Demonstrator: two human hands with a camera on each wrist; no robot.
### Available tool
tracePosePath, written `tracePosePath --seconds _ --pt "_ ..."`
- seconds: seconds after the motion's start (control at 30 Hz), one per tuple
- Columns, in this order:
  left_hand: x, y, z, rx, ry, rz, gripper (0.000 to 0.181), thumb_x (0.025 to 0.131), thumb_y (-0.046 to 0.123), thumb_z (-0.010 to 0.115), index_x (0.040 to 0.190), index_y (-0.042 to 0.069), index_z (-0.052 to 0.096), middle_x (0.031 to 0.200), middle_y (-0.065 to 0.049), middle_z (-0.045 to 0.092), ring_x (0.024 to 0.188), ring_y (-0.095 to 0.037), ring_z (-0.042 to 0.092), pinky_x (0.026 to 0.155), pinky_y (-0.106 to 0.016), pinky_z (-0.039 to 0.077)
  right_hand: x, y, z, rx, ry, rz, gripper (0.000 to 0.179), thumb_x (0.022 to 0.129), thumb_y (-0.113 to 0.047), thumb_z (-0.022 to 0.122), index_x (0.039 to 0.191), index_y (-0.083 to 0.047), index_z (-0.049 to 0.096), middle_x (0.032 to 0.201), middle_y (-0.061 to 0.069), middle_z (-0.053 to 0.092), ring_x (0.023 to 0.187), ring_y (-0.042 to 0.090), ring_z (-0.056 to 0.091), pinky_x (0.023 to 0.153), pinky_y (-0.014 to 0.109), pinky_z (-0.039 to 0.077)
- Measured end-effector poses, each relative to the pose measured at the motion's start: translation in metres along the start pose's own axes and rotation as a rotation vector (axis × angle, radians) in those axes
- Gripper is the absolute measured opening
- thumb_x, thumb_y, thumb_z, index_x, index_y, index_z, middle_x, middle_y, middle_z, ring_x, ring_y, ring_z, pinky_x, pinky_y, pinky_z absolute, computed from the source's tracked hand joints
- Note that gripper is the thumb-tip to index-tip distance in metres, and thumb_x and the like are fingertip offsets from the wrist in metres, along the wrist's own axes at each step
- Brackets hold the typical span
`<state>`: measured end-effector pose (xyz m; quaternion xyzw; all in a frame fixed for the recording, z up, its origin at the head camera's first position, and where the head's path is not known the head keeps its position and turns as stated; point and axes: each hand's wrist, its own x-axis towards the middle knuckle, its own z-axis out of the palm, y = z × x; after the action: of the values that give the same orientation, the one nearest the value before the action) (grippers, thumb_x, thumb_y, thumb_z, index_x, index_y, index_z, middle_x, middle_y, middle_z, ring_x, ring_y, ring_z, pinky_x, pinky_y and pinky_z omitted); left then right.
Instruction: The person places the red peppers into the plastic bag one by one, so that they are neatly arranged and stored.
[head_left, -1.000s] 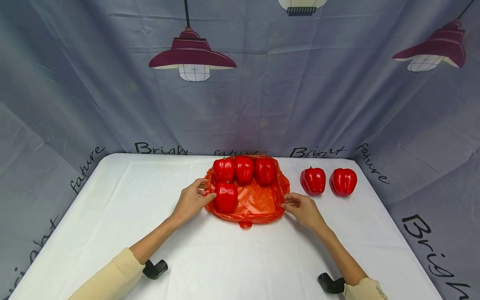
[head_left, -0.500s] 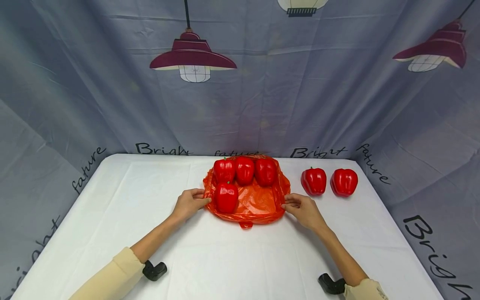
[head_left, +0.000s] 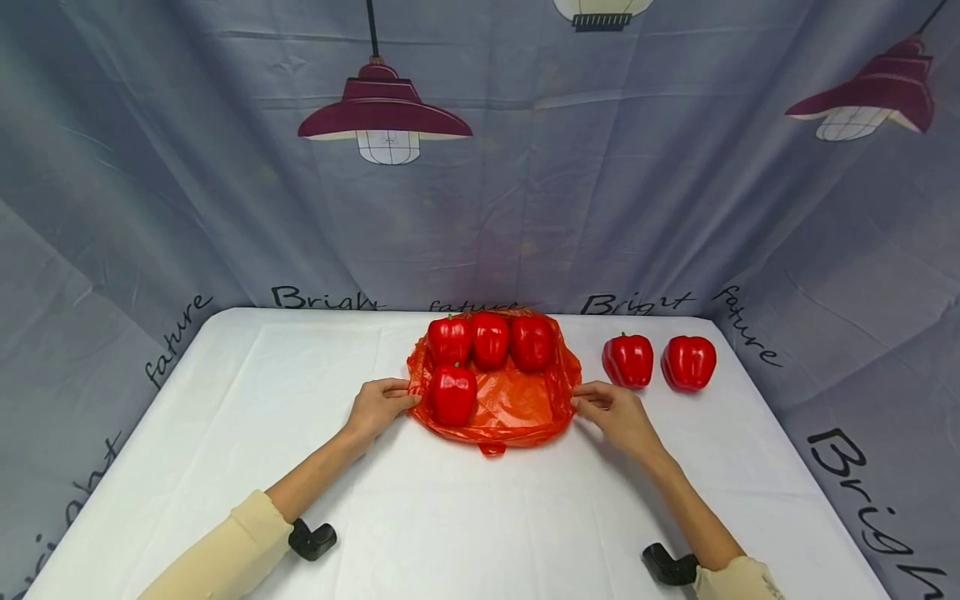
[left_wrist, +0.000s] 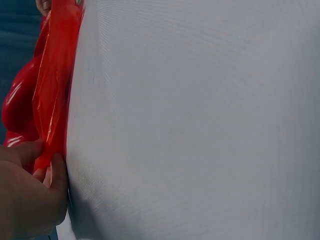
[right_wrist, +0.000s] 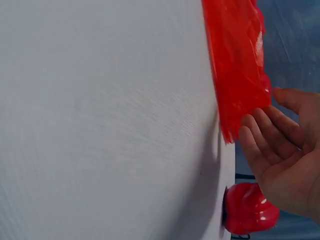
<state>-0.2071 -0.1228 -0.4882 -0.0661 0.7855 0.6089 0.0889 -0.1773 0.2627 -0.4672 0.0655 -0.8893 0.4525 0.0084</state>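
Note:
A red plastic bag (head_left: 513, 400) lies spread on the table with its mouth rolled open upward. Inside it, three red bell peppers (head_left: 490, 342) line the back, and another bell pepper (head_left: 453, 396) sits at the front left. My left hand (head_left: 378, 408) pinches the bag's left edge between thumb and fingers, as the left wrist view shows. At the right edge, my right hand (head_left: 618, 421) has its fingertips close to the plastic; in the right wrist view its thumb is apart from the lightly bent fingers (right_wrist: 272, 140), with nothing gripped between them.
Two more red bell peppers, one nearer the bag (head_left: 627, 362) and one farther right (head_left: 688, 363), stand on the white table (head_left: 480, 525). A grey curtain (head_left: 495, 208) with printed lamps and lettering hangs behind and along both sides.
My left hand has drawn back slightly from beside the front pepper to the bag's left edge. My right hand has shifted slightly outward to the right. The peppers stay put.

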Motion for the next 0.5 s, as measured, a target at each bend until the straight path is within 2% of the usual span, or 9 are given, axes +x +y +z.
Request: tracePosePath --seconds 0.17,0.37,0.43,0.5 --pt "0.001 -0.001 0.000 -0.010 0.002 -0.004 0.031 0.088 0.008 0.075 0.116 -0.004 0.070 0.096 -0.010 0.073 0.084 -0.015 0.068 0.076 -0.025 0.056 0.001 -0.001 -0.013 0.012 0.078 -0.025 0.026 0.095 -0.013 0.070 0.116 0.001 0.070 0.103 0.014 0.072 0.093 0.028 0.069 0.078 0.016 0.052" --pt "0.002 -0.001 0.001 -0.014 0.004 -0.008 0.028 0.088 0.008 0.075 0.114 -0.003 0.070 0.094 -0.008 0.073 0.082 -0.013 0.068 0.074 -0.024 0.056 0.002 0.002 -0.030 0.037 0.251 -0.039 0.031 0.095 -0.014 0.070 0.121 0.002 0.067 0.111 0.017 0.070 0.095 0.010 0.065 0.081 0.009 0.048" --pt "0.002 -0.001 0.001 -0.012 0.005 -0.010 0.028 0.088 0.007 0.075 0.114 -0.003 0.071 0.093 -0.007 0.073 0.081 -0.013 0.067 0.073 -0.024 0.055 0.004 0.003 -0.035 0.057 0.311 -0.040 0.032 0.095 -0.012 0.070 0.123 0.002 0.066 0.116 0.018 0.068 0.099 0.010 0.063 0.084 0.009 0.047" --pt "0.002 -0.001 0.001 -0.008 0.008 -0.012 0.027 0.089 0.007 0.074 0.113 -0.003 0.070 0.092 -0.007 0.073 0.080 -0.013 0.067 0.073 -0.023 0.055 0.006 0.006 -0.040 0.063 0.356 -0.035 0.036 0.095 -0.012 0.069 0.128 0.001 0.064 0.122 0.019 0.065 0.107 0.017 0.062 0.089 0.014 0.048"
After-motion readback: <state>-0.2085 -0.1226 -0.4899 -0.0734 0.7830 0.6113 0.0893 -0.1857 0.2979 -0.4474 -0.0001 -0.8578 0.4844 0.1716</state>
